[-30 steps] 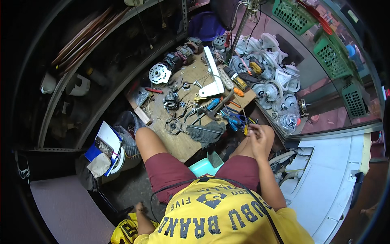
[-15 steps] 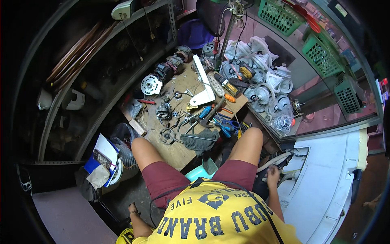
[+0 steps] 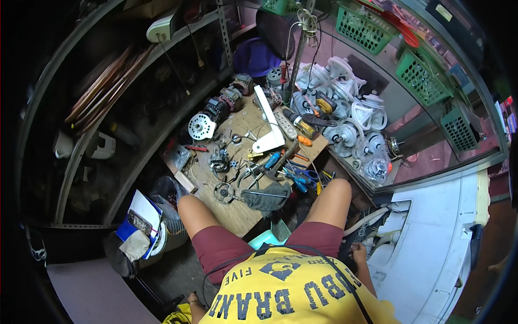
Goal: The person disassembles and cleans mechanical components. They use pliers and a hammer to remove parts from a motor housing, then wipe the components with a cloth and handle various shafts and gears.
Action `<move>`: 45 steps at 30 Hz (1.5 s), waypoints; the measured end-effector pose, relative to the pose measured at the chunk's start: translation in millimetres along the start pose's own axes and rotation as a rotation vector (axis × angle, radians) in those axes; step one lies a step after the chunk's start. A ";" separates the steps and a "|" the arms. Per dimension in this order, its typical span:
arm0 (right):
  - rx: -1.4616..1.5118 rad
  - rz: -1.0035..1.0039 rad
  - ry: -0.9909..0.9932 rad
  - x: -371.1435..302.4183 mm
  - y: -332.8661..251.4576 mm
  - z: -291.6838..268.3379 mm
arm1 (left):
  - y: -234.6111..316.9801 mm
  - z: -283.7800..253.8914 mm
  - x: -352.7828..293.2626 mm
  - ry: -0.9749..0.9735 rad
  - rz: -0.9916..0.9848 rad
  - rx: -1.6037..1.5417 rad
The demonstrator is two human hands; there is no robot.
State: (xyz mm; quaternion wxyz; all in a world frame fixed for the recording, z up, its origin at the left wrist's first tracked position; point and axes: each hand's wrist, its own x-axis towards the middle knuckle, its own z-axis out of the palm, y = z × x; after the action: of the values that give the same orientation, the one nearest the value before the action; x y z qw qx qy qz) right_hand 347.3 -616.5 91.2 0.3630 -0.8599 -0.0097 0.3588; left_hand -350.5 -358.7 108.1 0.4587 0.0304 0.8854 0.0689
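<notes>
Low beside my right hip is my right hand, next to the white appliance panel; its fingers look curled, and what they hold, if anything, is hidden. My left hand hangs by my left hip, close to a yellow cloth; its fingers are too small and dark to read. Neither hand touches the wooden workbench between my knees. On the bench lie a white angled bracket, a hammer, a small motor part, a round metal plate and a dark grey rag.
Fan motors line the bench's far left, with a cordless drill at the right. White plastic parts pile up beyond. A large white panel stands at my right, a metal shelf frame at my left.
My left hand has moved down and inward toward the lower edge. My right hand has shifted lower, away from the hose. The view has moved slightly; the bench things stay put.
</notes>
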 end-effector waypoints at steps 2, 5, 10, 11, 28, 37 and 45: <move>0.027 -0.034 0.019 7.7 1.5 2.0 | 14.1 14.4 -2.1 -0.057 0.024 0.049; 0.015 -0.050 0.017 16.4 2.0 13.0 | 53.5 40.6 -2.5 -0.102 0.089 0.096; -0.112 -0.081 0.119 30.6 4.3 8.3 | 158.7 124.9 -1.4 -0.216 0.292 0.119; -0.158 -0.105 0.087 28.4 -12.2 25.4 | 171.6 110.6 3.1 -0.200 0.321 0.091; -0.521 -0.261 0.281 9.9 -63.3 46.2 | 193.4 116.5 13.5 -0.256 0.314 0.142; -0.472 -0.230 0.235 25.8 -31.1 40.4 | 136.8 86.5 31.3 -0.267 0.206 0.128; -0.425 -0.246 0.124 19.9 -22.1 48.5 | 84.3 46.1 44.4 -0.249 0.090 0.117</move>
State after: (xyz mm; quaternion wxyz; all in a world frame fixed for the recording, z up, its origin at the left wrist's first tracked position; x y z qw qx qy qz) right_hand 337.2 -564.8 69.8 0.2150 -0.9295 -0.1675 0.2486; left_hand -339.3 -265.8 58.5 0.5588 0.1053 0.8219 0.0334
